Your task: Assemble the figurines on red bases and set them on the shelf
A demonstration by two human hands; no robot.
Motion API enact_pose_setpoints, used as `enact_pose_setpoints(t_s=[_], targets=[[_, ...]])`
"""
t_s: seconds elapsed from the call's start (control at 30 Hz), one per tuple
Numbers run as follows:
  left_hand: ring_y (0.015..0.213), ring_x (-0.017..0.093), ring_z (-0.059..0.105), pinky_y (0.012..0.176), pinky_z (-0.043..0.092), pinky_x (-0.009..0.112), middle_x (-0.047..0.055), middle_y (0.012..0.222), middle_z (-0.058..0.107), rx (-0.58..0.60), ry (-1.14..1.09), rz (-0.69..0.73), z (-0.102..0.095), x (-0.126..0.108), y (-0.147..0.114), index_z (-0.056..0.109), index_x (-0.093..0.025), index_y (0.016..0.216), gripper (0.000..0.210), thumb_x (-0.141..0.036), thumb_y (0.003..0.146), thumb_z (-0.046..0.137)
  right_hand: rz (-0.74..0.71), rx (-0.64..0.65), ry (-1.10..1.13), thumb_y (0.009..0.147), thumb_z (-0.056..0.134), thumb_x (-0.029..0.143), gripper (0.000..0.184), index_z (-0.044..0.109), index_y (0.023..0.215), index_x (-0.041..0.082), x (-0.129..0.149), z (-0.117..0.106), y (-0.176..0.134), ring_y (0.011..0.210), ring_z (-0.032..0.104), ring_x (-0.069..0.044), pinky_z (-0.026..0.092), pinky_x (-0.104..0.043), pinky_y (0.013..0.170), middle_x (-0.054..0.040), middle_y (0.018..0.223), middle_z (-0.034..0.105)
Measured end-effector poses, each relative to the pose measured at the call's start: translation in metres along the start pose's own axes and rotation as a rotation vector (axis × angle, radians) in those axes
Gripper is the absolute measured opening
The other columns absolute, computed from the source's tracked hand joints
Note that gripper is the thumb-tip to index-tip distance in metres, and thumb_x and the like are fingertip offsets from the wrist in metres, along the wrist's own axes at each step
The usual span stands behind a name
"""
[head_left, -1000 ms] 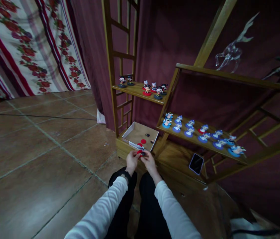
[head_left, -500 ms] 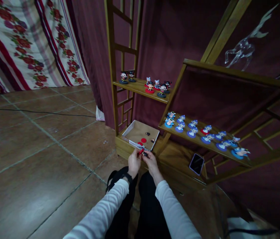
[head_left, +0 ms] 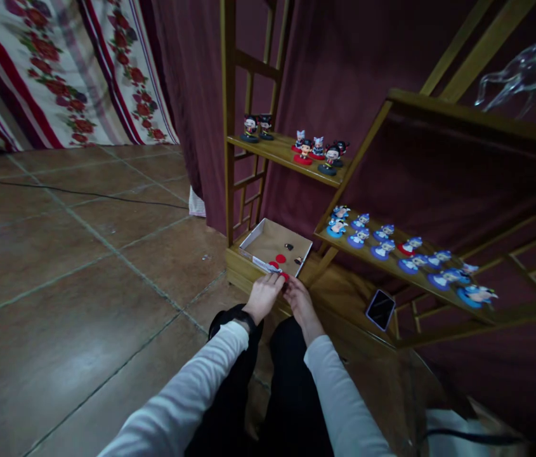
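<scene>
In front of the box, my left hand (head_left: 264, 296) is closed with its fingertips on a red round base (head_left: 285, 277). Facing it, my right hand (head_left: 300, 302) has its fingers closed at the right edge of that base; whatever small piece they pinch is hidden. Just beyond both hands is a shallow white-edged cardboard box (head_left: 264, 233). Inside it lie a loose red disc (head_left: 280, 258), another red disc (head_left: 273, 264), a small dark piece (head_left: 288, 247) and a small figurine part (head_left: 299, 260).
Above the box, an upper wooden shelf (head_left: 272, 149) bears several black and red figurines. A lower shelf (head_left: 410, 277) carries rows of blue and white figurines. A phone (head_left: 380, 310) leans at the lower right. A clear glass horse (head_left: 517, 76) stands at upper right; a cable (head_left: 77, 192) crosses the floor.
My view has shifted, so the shelves appear larger. Both hands have turned around the red base, which now faces up more; the small dark piece seen at my right fingertips is now hidden.
</scene>
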State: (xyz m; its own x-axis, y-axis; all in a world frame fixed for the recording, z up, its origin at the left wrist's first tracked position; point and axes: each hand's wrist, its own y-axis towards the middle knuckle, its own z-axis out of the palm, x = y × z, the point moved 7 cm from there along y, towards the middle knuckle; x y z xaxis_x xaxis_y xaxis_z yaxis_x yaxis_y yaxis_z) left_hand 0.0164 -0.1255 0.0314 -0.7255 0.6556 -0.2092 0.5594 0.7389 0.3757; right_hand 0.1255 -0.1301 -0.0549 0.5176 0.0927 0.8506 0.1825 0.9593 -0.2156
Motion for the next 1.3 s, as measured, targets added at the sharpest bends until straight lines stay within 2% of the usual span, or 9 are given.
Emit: enact_pose_setpoints(t_s=[0.17,0.37,0.57,0.7,0.87,1.0,1.1,1.2,1.3], targets=[[0.093,0.02,0.055,0.079,0.041,0.033,0.009,0.1,0.06,-0.003,0.095,0.175,-0.003,-0.014,-0.003,0.055,-0.016,0.103,0.02,-0.014,0.089,0.041,0.066,0.104,-0.007,0.061,0.052,0.014,0.046,0.064,0.104,0.025,0.002,0.004,0.0,0.083,0.064,-0.015,0.051,-0.027,0.074,0.0008,0.096,0.071],[0.101,0.021,0.052,0.085,0.039,0.035,0.01,0.105,0.058,0.035,0.077,0.25,0.003,-0.019,-0.007,0.055,-0.016,0.103,0.02,-0.015,0.089,0.041,0.088,0.12,-0.034,0.061,0.054,0.014,0.048,0.063,0.107,0.025,0.001,0.004,-0.001,0.087,0.064,-0.015,0.05,-0.025,0.073,0.0012,0.102,0.07],[0.11,0.021,0.049,0.094,0.034,0.035,0.011,0.109,0.057,0.081,-0.191,0.141,0.003,-0.016,-0.007,0.056,-0.019,0.1,0.019,-0.013,0.088,0.044,0.092,0.087,-0.109,0.064,0.055,0.019,0.043,0.064,0.105,0.025,0.002,0.003,-0.002,0.093,0.063,-0.018,0.05,-0.028,0.076,-0.0006,0.106,0.069],[0.108,0.022,0.051,0.093,0.035,0.035,0.011,0.108,0.059,0.098,-0.246,0.058,0.004,-0.01,-0.006,0.058,-0.019,0.099,0.018,-0.014,0.087,0.046,0.106,0.076,-0.127,0.065,0.057,0.021,0.042,0.063,0.106,0.025,0.003,0.003,-0.004,0.087,0.064,-0.019,0.05,-0.031,0.077,-0.0011,0.099,0.071],[0.09,0.019,0.06,0.077,0.042,0.029,0.007,0.093,0.065,-0.035,-0.439,-0.257,0.016,0.028,-0.004,0.06,-0.021,0.094,0.014,-0.019,0.084,0.051,0.185,0.059,-0.109,0.071,0.059,0.035,0.032,0.065,0.101,0.025,0.0,0.002,-0.006,0.078,0.064,-0.017,0.051,-0.033,0.075,-0.0026,0.096,0.069],[0.071,0.014,0.062,0.067,0.045,0.024,0.001,0.076,0.066,-0.169,-0.952,-0.675,0.044,0.068,-0.01,0.059,-0.018,0.081,0.009,-0.017,0.074,0.064,0.16,-0.014,-0.099,0.07,0.062,0.041,0.031,0.067,0.096,0.025,-0.001,-0.003,-0.003,0.074,0.063,-0.016,0.051,-0.032,0.073,-0.0039,0.096,0.068],[0.056,0.011,0.06,0.056,0.045,0.022,0.0,0.063,0.063,-0.185,-1.398,-0.979,0.071,0.078,-0.021,0.055,-0.014,0.074,0.013,-0.012,0.071,0.068,0.102,-0.062,-0.117,0.065,0.069,0.036,0.033,0.067,0.096,0.026,-0.003,-0.007,0.0,0.076,0.063,-0.015,0.05,-0.031,0.075,-0.0035,0.099,0.068],[0.054,0.011,0.061,0.052,0.046,0.021,0.002,0.064,0.065,-0.134,-1.673,-1.098,0.083,0.072,-0.026,0.055,-0.013,0.078,0.016,-0.007,0.069,0.069,0.077,-0.055,-0.136,0.06,0.073,0.031,0.037,0.066,0.096,0.025,-0.006,-0.005,0.001,0.079,0.063,-0.014,0.049,-0.032,0.078,-0.0025,0.098,0.068],[0.054,0.011,0.063,0.052,0.049,0.02,0.003,0.066,0.067,-0.06,-1.775,-1.102,0.087,0.064,-0.027,0.058,-0.013,0.086,0.021,-0.004,0.07,0.068,0.08,-0.031,-0.121,0.06,0.073,0.032,0.038,0.066,0.096,0.025,-0.009,0.001,0.002,0.077,0.064,-0.015,0.049,-0.033,0.078,-0.002,0.091,0.07]])
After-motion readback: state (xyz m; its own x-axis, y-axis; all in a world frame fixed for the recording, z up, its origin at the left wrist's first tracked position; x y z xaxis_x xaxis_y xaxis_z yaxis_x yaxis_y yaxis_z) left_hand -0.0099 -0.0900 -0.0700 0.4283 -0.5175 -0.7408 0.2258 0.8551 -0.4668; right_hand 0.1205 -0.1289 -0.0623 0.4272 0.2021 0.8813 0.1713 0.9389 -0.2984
